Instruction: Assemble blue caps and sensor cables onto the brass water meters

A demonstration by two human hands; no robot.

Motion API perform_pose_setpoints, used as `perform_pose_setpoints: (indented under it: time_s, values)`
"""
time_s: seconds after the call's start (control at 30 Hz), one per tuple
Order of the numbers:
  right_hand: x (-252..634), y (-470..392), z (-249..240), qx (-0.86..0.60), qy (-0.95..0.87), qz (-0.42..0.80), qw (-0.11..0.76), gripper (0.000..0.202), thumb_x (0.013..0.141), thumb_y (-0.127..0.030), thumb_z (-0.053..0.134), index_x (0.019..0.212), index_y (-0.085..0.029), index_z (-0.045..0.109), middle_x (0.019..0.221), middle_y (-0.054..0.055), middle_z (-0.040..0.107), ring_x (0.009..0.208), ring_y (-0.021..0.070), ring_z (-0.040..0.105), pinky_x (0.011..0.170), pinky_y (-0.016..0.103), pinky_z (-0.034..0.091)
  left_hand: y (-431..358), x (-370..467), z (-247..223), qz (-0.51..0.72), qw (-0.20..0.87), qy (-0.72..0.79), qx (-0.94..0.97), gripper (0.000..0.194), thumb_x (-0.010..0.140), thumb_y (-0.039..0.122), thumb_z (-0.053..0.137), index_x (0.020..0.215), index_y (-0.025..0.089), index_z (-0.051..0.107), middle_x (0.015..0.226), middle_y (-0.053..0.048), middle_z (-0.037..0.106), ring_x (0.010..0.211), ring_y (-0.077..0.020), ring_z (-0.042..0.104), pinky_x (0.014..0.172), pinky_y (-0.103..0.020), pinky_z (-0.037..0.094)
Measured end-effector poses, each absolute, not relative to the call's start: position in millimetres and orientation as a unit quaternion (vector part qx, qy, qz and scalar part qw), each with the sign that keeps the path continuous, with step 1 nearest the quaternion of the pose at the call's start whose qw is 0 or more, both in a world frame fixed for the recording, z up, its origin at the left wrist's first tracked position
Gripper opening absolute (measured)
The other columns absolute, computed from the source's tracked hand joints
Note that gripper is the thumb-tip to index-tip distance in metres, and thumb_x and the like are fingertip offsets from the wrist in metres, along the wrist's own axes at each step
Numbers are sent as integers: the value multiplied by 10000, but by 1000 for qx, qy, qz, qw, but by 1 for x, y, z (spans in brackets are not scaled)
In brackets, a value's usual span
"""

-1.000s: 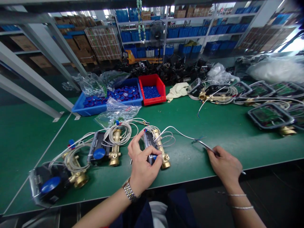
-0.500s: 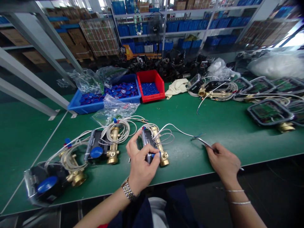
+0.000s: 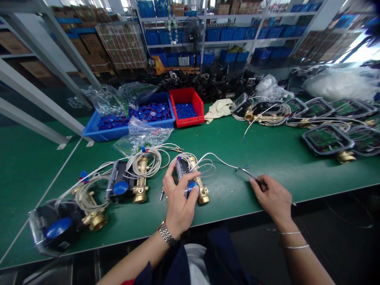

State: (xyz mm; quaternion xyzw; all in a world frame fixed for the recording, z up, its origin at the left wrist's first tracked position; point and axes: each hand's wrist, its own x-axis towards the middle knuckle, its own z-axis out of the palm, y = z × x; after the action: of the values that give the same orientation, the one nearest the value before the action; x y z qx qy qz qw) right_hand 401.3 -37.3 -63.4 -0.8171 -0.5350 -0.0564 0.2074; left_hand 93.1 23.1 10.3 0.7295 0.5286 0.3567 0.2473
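My left hand (image 3: 180, 196) spans the black housing of a brass-bodied meter (image 3: 202, 190). Its fingers lie along the far side of the housing, and the thumb touches a round blue cap (image 3: 192, 186) on it. The index finger is stretched over the top toward the brass pipe. In my right hand (image 3: 274, 196) is a slim metal tool (image 3: 248, 173) that looks like tweezers, gripped between thumb and fingers. Its tip is by the thin wire ends of the meter's white cable (image 3: 221, 159); whether it grips them I cannot tell.
Two similar meters with coiled cables stand to the left, one nearer (image 3: 57, 229) and one beside my hand (image 3: 121, 188). Behind are a blue tray (image 3: 103, 135) of blue caps, a red bin (image 3: 190, 120) and a cloth (image 3: 219, 109). Several open units (image 3: 328, 138) lie at the right.
My left thumb and index finger have spread apart, uncovering more of the blue cap. My right hand has shifted slightly left with the tool. The view has moved a little.
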Motion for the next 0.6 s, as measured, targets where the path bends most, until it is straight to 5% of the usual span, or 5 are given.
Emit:
perform_pose_setpoints:
  time_s: [0.27, 0.4, 0.6]
  values:
    - [323, -47, -10, -636, -631, 149, 419, 289, 1015, -290, 471, 1265, -237, 605, 1014, 57, 648, 903, 182, 626, 819, 298, 491, 22, 87, 13, 334, 254, 513, 749, 368, 978, 305, 504, 1344, 327, 530, 1633, -63, 160, 1516, -296, 200, 1190, -578, 237]
    - [287, -44, -6, -619, -604, 256, 432, 299, 1017, -306, 497, 1293, -277, 608, 910, 9, 686, 752, 145, 642, 691, 249, 511, 21, 88, 12, 321, 247, 522, 751, 355, 972, 277, 487, 1316, 339, 549, 1648, -37, 137, 1524, -285, 178, 1186, -576, 231]
    - [270, -42, -11, -608, -617, 280, 415, 365, 1037, -311, 426, 1342, -285, 625, 1159, 48, 721, 877, 171, 676, 761, 287, 543, 21, 90, 10, 331, 234, 529, 746, 340, 935, 224, 504, 1245, 329, 597, 1650, -16, 143, 1524, -285, 186, 1197, -556, 221]
